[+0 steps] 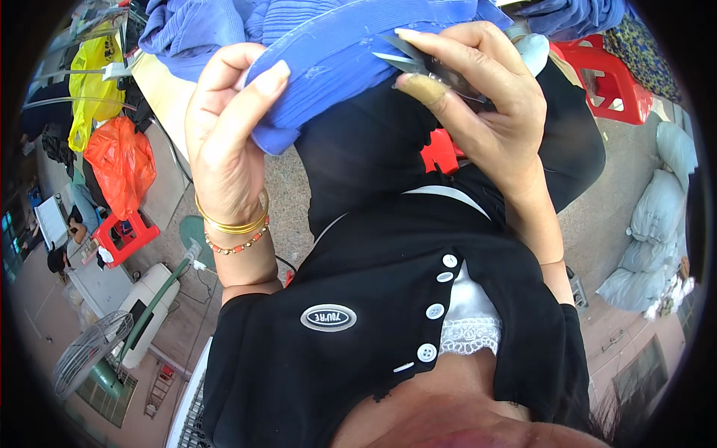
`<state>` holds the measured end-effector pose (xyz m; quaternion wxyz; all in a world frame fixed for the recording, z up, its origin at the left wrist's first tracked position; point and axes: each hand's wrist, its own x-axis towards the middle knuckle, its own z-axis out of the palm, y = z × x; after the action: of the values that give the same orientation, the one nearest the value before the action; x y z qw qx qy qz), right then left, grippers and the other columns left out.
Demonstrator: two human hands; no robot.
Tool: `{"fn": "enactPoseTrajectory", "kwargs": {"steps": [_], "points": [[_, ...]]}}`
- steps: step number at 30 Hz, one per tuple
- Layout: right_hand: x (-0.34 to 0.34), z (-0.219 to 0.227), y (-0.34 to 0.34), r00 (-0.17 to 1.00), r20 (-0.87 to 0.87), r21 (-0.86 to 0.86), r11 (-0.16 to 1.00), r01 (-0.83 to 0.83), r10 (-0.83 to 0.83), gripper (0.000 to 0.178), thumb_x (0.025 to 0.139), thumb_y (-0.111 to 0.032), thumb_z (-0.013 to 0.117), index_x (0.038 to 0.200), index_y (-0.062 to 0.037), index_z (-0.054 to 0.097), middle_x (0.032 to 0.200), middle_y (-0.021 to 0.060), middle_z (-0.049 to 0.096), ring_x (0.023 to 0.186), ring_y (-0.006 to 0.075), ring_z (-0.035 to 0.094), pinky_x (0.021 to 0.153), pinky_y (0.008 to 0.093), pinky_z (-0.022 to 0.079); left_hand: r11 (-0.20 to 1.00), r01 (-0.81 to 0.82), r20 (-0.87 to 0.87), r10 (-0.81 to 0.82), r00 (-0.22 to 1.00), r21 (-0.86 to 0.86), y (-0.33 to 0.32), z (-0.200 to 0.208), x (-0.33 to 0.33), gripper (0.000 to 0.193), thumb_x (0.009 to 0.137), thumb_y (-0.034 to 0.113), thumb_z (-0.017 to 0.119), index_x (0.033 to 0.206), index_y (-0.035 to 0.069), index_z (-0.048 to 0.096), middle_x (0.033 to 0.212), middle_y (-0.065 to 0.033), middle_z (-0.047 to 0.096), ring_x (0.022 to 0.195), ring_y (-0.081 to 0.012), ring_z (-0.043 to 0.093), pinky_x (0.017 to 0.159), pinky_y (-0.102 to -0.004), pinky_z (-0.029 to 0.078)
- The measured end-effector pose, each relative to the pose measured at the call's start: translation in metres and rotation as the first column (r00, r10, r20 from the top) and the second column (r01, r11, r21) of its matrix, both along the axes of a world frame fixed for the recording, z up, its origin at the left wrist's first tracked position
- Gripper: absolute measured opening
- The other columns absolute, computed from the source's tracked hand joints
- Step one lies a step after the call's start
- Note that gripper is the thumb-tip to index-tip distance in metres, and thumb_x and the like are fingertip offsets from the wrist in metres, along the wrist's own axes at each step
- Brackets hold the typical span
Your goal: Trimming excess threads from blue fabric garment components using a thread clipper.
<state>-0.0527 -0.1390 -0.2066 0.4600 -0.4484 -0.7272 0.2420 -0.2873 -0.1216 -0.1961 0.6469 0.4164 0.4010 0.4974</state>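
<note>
A blue pleated garment [328, 71] spreads from the table toward me, its smooth band raised along the edge. My left hand [231, 127] pinches the end of that band between thumb and fingers. Gold bangles and a beaded bracelet circle the left wrist. In my right hand [485, 89] is a pair of small thread snips [403, 58], gripped between thumb and fingers. Their two pointed blades are apart and lie over the garment near the band. The thumb has a yellowish covering on its tip. The rest of the snips is partly hidden in the palm.
More blue fabric [190, 37] is heaped on the table at the far left, with another blue pile [571, 16] at the far right. Red plastic stools [616, 82] stand on both sides. A fan [93, 351] is at left, near an orange bag [123, 160]; white sacks [650, 231] lie at right.
</note>
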Motion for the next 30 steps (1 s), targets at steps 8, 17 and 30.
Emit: {"fn": "enactPoseTrajectory", "kwargs": {"steps": [8,17,30], "points": [[0.012,-0.011,0.004,0.999,-0.022,0.032,0.999,0.025,-0.024,0.033,0.079,-0.002,0.076,0.112,0.0011,0.069,0.094,0.0037,0.061,0.077,0.0076,0.053,0.068,0.0185,0.041,0.979,-0.046,-0.347,0.114,0.931,0.200,-0.009,-0.005,-0.011,0.028,0.086,0.004,0.071,0.112,0.000,0.060,0.094,-0.0030,0.065,0.082,-0.0066,0.060,0.073,-0.0193,0.048],[0.006,-0.003,0.007,0.999,0.006,0.106,0.993,-0.050,0.050,0.037,0.074,-0.005,0.080,0.109,-0.0021,0.071,0.095,0.0051,0.061,0.077,0.0110,0.055,0.066,0.0211,0.042,0.993,-0.106,-0.261,0.116,0.958,0.053,-0.030,0.001,-0.030,0.020,0.091,0.009,0.066,0.108,0.000,0.066,0.097,-0.0017,0.067,0.091,-0.0072,0.060,0.084,-0.0211,0.046],[0.008,0.018,-0.003,0.989,-0.109,0.203,0.976,-0.080,0.104,0.044,0.070,-0.001,0.080,0.113,-0.0003,0.070,0.093,0.0034,0.059,0.070,0.0068,0.048,0.058,0.0199,0.036,0.990,-0.074,0.028,0.071,0.997,0.121,-0.019,0.034,0.015,0.025,0.087,0.000,0.068,0.111,-0.002,0.060,0.097,-0.0053,0.066,0.092,-0.0093,0.062,0.084,-0.0209,0.047]]}}
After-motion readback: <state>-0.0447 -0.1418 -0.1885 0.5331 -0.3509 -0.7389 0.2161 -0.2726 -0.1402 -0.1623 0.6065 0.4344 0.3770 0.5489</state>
